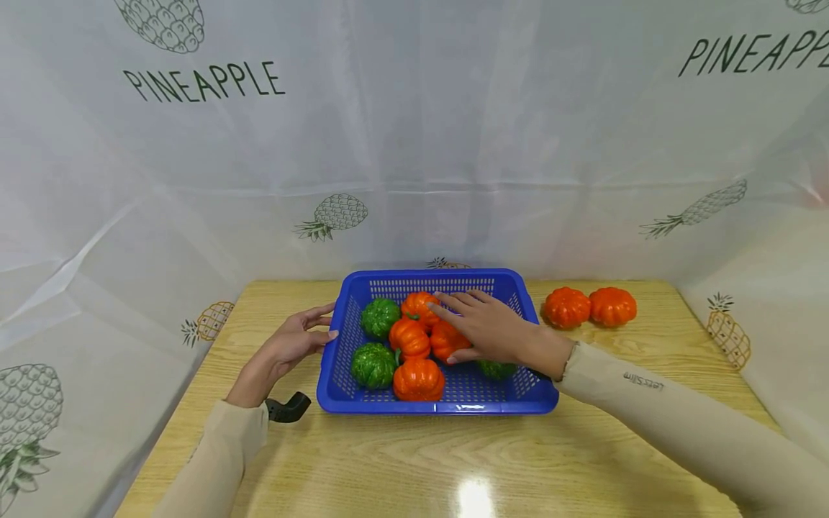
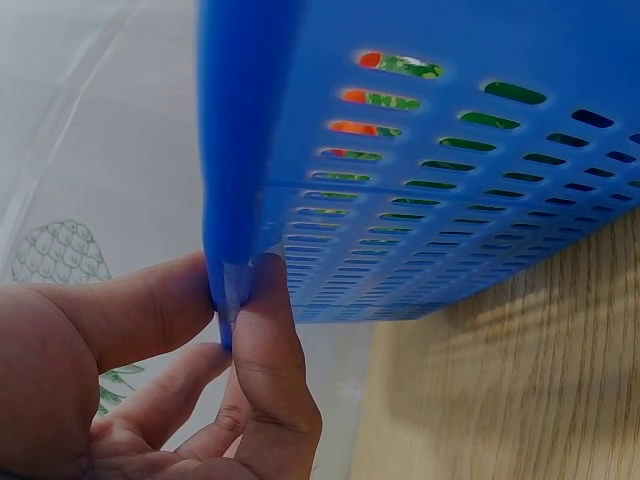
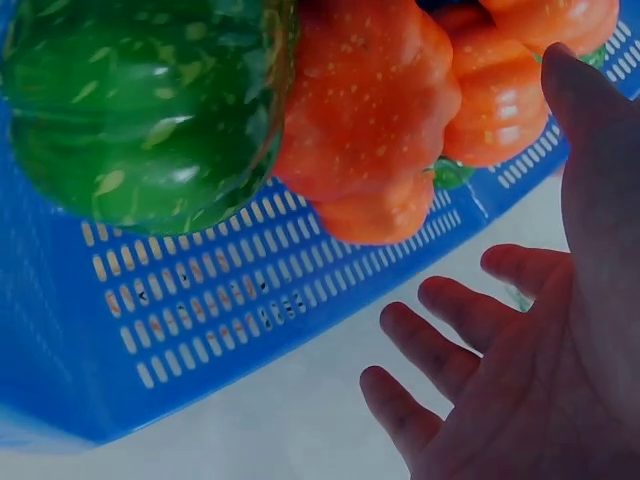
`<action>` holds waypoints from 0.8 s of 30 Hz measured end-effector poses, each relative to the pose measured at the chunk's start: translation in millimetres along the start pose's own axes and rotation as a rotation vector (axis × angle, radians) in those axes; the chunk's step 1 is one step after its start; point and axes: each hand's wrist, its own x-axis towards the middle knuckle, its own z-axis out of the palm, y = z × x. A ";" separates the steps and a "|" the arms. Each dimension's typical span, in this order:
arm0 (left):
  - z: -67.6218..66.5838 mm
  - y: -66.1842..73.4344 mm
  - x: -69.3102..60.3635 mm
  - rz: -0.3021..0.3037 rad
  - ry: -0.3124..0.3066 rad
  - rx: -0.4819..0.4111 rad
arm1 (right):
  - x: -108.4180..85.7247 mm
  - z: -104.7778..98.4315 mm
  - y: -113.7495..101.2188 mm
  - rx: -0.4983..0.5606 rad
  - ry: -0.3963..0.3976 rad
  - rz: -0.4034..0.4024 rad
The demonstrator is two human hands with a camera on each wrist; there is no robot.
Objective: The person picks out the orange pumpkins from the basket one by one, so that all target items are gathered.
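"What's nearest?"

"The table (image 1: 363, 460), pale wood with wavy grain and a white glare (image 1: 475, 498) low in the head view. Two beige sleeves (image 1: 673, 424) reach in over it (the right one bears small lettering)."

"And the left hand (image 1: 294, 342)?"

"It's at the basket (image 1: 437, 408), left side. The left wrist view shows thumb and fingers pinching the rim. A black fitting (image 1: 289, 408) juts out by that wrist."

"What's the basket like?"

"Blue, slotted, set on the wood. Inside, the front pumpkin (image 1: 419, 380) sits by the near wall, with a green gourd (image 1: 373, 365) to its left; another gourd (image 1: 496, 370) is partly hidden under the right arm. Farther in, three more pumpkins (image 1: 409, 339) crowd together, and the back gourd (image 1: 380, 319) lies left of them."

"How is the right hand (image 1: 488, 327)?"

"Spread, over the basket's middle. I can't tell whether thumb or fingertips touch the pumpkins below."

"Beyond that?"

"Two red pumpkins (image 1: 612, 307) touch side by side on the table's far right. Then creased white cloth (image 1: 421, 144) rises behind, printed with pineapples and PINEAPPLE in dark capitals. It hangs along both sides, too."
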 end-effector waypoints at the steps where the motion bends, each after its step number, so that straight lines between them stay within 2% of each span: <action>1: 0.2 0.0 -0.2 0.000 -0.001 0.000 | 0.8 -0.1 -0.5 -0.001 -0.006 -0.001; 15: 0.6 -0.3 0.2 0.002 0.004 -0.022 | 11.4 8.2 -8.7 -0.066 -0.134 0.007; 24: 1.8 0.7 0.5 0.009 0.001 -0.021 | 13.7 11.1 -7.4 -0.073 -0.181 0.012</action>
